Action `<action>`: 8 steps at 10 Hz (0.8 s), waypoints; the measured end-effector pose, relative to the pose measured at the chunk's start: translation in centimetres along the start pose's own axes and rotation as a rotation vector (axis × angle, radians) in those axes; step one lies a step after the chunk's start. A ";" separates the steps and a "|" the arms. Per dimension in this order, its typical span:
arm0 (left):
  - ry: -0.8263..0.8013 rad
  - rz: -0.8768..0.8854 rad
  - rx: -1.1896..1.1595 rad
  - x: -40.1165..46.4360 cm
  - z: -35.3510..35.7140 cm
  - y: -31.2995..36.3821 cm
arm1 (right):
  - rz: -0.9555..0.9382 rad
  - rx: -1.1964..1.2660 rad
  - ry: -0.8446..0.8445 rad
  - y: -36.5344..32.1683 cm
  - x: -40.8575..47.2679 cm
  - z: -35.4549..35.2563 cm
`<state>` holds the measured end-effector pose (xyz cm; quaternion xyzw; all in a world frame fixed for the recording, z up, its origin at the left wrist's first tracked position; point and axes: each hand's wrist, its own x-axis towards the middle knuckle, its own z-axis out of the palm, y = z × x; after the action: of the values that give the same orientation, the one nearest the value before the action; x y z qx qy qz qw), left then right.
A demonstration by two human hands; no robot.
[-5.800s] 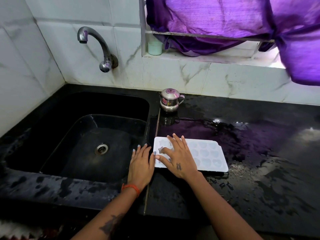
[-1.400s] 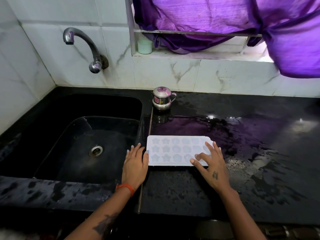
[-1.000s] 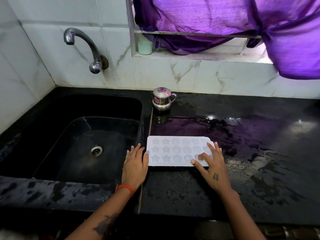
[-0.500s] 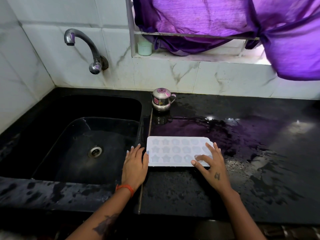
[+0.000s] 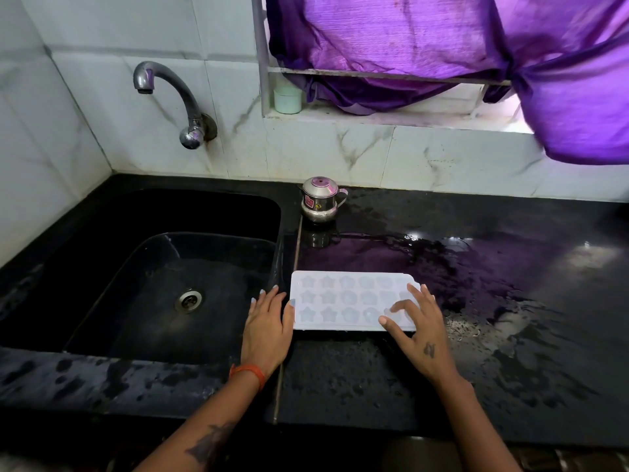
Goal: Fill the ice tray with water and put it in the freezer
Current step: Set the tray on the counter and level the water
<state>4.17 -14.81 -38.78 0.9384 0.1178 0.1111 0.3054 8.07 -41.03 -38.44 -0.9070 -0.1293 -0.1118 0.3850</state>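
Observation:
A white ice tray with star and flower shaped cells lies flat on the wet black counter, just right of the sink. My left hand lies flat on the counter edge, its thumb touching the tray's left side. My right hand rests on the tray's right end, fingers spread and pressing on the cells there. A metal tap sticks out of the tiled wall above the sink; no water runs from it.
A small steel pot with a lid stands on the counter behind the tray. A pale green cup sits on the window ledge. A purple curtain hangs over the window. Water pools on the counter to the right.
My right hand has moved from the tray's left end to its right end over the last seconds, then stayed there with small finger movements. My left hand has kept its place.

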 end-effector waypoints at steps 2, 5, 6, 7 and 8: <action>-0.003 -0.002 -0.013 0.0 0.0 0.0 | -0.041 -0.003 0.082 -1.6 0.7 -0.1; 0.005 0.002 -0.017 0.0 -0.1 0.0 | -0.060 -0.053 -0.014 -1.6 0.9 1.7; 0.008 -0.002 -0.022 0.0 -0.1 0.0 | -0.088 -0.093 -0.028 -1.2 0.7 2.1; 0.005 0.001 -0.022 0.0 -0.1 0.0 | -0.090 -0.091 -0.022 -1.1 0.7 2.1; 0.004 0.004 -0.027 0.0 -0.1 0.0 | -0.089 -0.087 -0.014 -1.1 0.6 2.2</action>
<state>4.16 -14.77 -38.69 0.9342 0.1150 0.1149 0.3177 8.51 -38.62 -38.98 -0.9170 -0.1671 -0.1278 0.3390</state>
